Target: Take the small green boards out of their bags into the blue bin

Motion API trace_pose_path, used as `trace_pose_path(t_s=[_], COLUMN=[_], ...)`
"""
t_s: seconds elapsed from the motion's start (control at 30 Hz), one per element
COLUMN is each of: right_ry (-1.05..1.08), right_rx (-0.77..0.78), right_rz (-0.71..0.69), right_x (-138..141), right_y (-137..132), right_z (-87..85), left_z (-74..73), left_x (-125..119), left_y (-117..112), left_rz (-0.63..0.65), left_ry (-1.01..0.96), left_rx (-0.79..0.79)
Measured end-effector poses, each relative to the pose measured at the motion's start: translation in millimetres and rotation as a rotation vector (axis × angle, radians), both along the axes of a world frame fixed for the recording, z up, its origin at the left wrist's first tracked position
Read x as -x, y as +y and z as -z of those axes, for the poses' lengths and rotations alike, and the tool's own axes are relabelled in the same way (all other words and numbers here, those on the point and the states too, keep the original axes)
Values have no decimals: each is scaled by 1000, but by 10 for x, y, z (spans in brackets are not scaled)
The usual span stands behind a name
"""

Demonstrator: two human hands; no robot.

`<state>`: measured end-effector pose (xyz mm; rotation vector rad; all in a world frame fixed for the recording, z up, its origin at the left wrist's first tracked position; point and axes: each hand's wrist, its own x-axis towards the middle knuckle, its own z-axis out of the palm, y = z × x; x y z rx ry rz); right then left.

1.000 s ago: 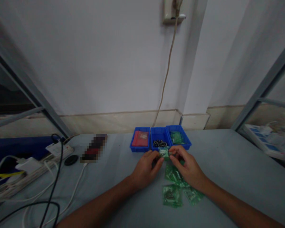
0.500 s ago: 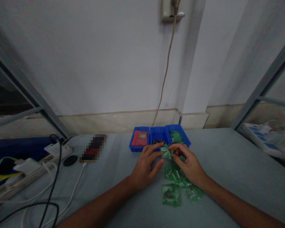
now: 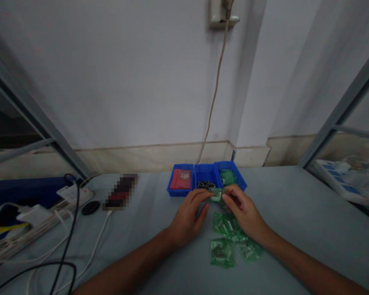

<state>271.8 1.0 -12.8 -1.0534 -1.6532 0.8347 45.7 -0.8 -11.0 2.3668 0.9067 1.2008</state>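
My left hand [image 3: 189, 215] and my right hand [image 3: 244, 213] meet just in front of three small blue bins, and together they pinch one small green plastic bag [image 3: 217, 195] between the fingertips. Below the hands, several more green bags [image 3: 230, 239] lie scattered on the grey table [image 3: 295, 217]. The left blue bin [image 3: 181, 179] holds red bags, the middle bin [image 3: 206, 182] holds small dark parts, and the right bin [image 3: 230, 176] holds green bags.
A power strip [image 3: 74, 194], white and black cables [image 3: 64, 246] and a black round object [image 3: 90, 207] crowd the table's left side, beside a blurred dark item [image 3: 121, 191]. A cord [image 3: 217, 86] hangs from a wall socket. Metal frame bars stand left and right.
The green bag stays held in both hands. It has dropped slightly and lies flatter, and my left fingers have closed back onto it after spreading half a second ago.
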Motion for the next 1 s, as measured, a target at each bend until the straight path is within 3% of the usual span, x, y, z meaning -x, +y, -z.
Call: trace_pose_path(t_s=[0.3,0.47,0.63,0.77,1.0], right_ry=[112,52,13,19,96], right_rx=[53,62,17,15,44], right_rz=[-66,-80,-73,-85,-94], right_x=[39,21,-4,19,33], right_y=[-6,-42,-30,-25,-47], right_z=[-37,-56,-32,-10,-21], left_z=[32,13,-8,-21,-40], left_x=[-15,-3,-12,-16,-2], left_y=[33,58,59,56,44], left_rz=[0,-33,-134,-122,-63], left_ry=[14,35,-3,-3,-82], left_rx=[14,42,166,262,88])
